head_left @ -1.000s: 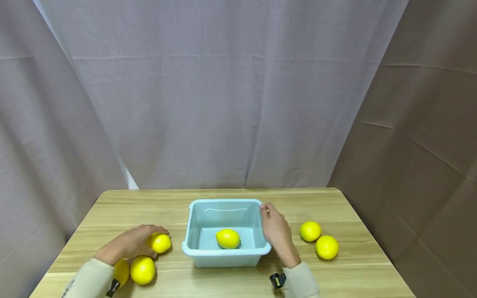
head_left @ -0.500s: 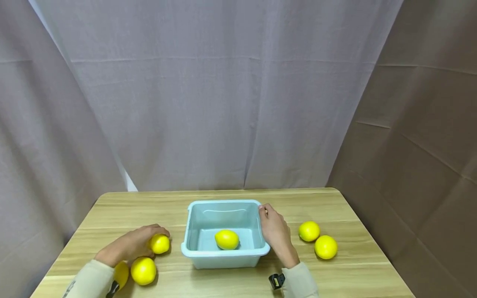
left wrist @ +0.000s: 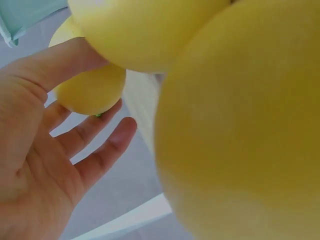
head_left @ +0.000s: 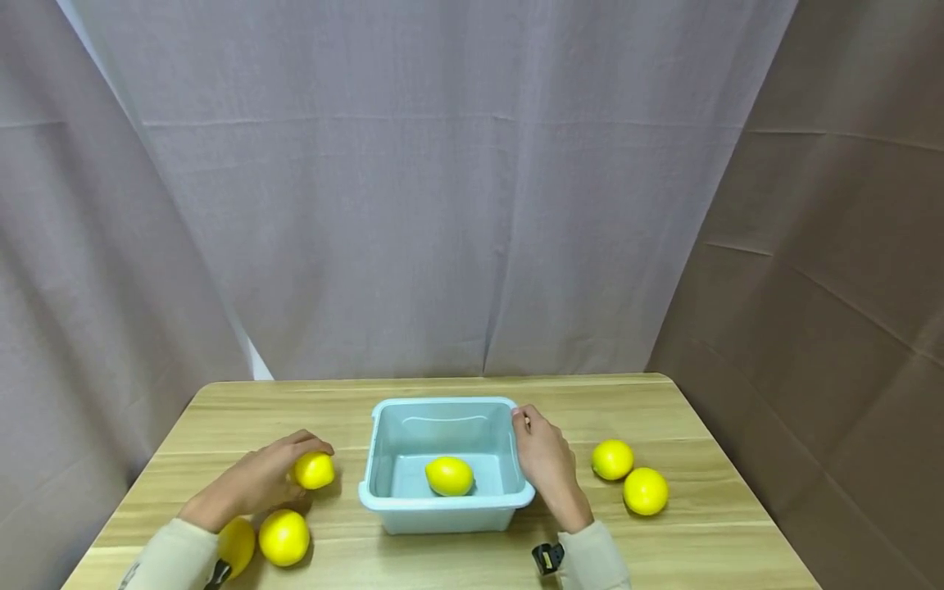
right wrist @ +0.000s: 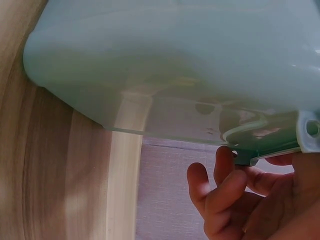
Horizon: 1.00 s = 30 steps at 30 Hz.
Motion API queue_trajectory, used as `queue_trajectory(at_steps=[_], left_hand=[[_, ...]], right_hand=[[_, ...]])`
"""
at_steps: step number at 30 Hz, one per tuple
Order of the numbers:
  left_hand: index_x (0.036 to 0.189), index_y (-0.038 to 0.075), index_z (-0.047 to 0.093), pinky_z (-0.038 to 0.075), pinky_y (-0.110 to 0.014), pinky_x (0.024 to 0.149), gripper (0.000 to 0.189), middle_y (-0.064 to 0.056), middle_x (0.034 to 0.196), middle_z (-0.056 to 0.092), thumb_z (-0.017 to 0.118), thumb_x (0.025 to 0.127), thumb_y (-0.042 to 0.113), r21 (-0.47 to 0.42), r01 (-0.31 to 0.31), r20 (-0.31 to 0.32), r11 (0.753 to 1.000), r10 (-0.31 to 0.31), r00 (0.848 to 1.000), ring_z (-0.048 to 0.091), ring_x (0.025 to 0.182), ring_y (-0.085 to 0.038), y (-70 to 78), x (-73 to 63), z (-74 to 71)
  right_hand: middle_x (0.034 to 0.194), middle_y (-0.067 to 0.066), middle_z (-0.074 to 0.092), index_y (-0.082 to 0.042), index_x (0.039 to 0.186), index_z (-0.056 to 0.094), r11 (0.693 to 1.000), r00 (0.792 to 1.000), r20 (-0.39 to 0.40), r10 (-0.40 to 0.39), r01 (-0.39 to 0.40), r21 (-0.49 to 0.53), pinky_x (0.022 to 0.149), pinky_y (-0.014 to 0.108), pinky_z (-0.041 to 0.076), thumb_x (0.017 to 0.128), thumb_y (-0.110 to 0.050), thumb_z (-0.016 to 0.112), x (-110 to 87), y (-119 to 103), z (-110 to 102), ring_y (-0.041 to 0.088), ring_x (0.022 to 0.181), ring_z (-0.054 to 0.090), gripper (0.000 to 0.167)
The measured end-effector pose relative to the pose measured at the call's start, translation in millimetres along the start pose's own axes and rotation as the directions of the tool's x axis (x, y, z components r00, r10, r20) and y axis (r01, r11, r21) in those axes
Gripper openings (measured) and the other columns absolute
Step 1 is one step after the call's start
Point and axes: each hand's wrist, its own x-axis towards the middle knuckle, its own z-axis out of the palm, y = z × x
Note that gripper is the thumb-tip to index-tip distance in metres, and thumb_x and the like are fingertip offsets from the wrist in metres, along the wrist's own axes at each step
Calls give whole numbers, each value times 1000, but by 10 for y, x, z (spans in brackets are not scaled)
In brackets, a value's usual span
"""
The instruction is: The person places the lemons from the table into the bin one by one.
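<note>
My left hand (head_left: 258, 479) holds a yellow lemon (head_left: 315, 470) between thumb and fingers, left of a pale blue plastic bin (head_left: 447, 519). The left wrist view shows the thumb on one side of that lemon (left wrist: 90, 92) and fingers on the other. Two more lemons, a near one (head_left: 283, 537) and one partly behind the sleeve (head_left: 236, 546), lie by my left wrist. My right hand (head_left: 544, 455) grips the bin's right rim; in the right wrist view its fingers (right wrist: 227, 192) curl under the edge. One lemon (head_left: 450, 476) lies inside the bin.
To the right of the bin, two lemons (head_left: 612, 460) sit close together on the wooden table (head_left: 708, 549). Grey curtains (head_left: 413, 246) hang behind the table, and a brown one (head_left: 826, 328) hangs along the right side.
My left hand has risen slightly with the lemon, which has tilted and moved up a little. The right hand stays on the bin's rim.
</note>
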Motion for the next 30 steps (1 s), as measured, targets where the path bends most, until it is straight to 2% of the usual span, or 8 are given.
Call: queue_trajectory(at_steps=[4,10,16,23,30], left_hand=[[132,19,69,55,-66,90,61,-9,137,64,92,76,13,12,8,-50,1000,-7,999,63,123,-37,34,-20,-43],[134,19,68,55,-62,97,59,-7,142,62,92,79,15,39,-37,-69,999,40,997,61,128,-34,94,-61,-76],[134,19,68,57,-56,96,57,-2,139,64,90,82,16,96,-70,-101,993,80,992,62,126,-29,154,-97,-112],[134,19,67,60,-51,88,62,-1,137,64,87,78,6,125,-80,-110,989,94,989,64,122,-28,233,-112,-161],[133,21,68,60,-47,80,61,1,133,66,83,75,7,174,-63,-160,983,92,983,66,114,-25,313,-115,-213]], right_hand=[[116,10,75,-13,132,68,1000,1000,-3,-6,6,-2,76,55,53,114,-39,41,4,2,2,35,97,71,41],[116,11,75,-13,130,68,1000,1000,-6,-3,3,-4,75,56,53,114,-38,42,-2,11,5,36,99,71,40],[113,10,75,-13,130,68,1000,1000,-3,-5,5,-2,73,54,53,114,-39,42,-5,4,8,34,95,71,40],[113,8,75,-14,132,68,1000,1000,10,9,-9,-3,71,50,52,114,-41,41,-13,-17,27,30,92,70,42],[111,8,75,-13,133,67,1000,1000,15,4,-4,-5,71,49,52,114,-40,41,-17,-39,28,29,90,70,43]])
